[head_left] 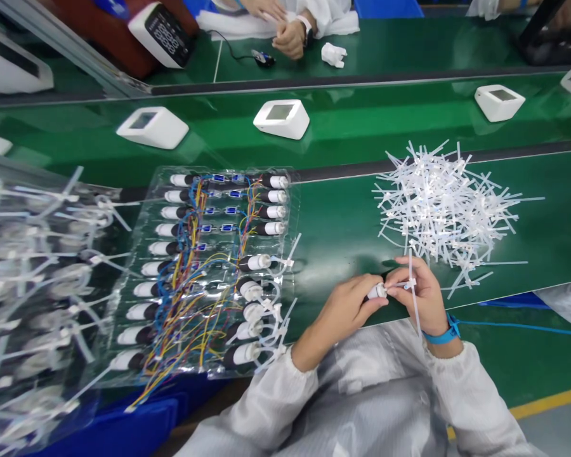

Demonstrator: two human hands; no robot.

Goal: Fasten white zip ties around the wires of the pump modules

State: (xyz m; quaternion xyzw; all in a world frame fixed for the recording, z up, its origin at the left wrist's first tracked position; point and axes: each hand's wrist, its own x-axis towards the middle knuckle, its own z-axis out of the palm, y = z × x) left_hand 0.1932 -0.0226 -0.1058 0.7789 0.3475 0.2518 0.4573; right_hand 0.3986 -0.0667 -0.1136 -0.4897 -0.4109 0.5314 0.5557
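My left hand (345, 308) is closed around a small cylindrical part with a white end (377, 291), probably a mini pump. The black side of it is mostly covered by my fingers. Against its tip, my right hand (422, 293) pinches a translucent tube piece with a white connector (410, 284); one length of tube hangs down across the palm. Whether the tube is seated on the tip cannot be made out. Just beyond my right hand lies a heap of similar tube pieces (442, 203).
A clear plastic tray (292, 197) to the left holds rows of black-and-white cylinders with coloured wires (185, 254); several near ones carry tubes. Blurred tubed parts (23, 285) fill the far left. White display boxes (282, 119) line the green ledge. Opposite, another person's hands (289, 38) rest.
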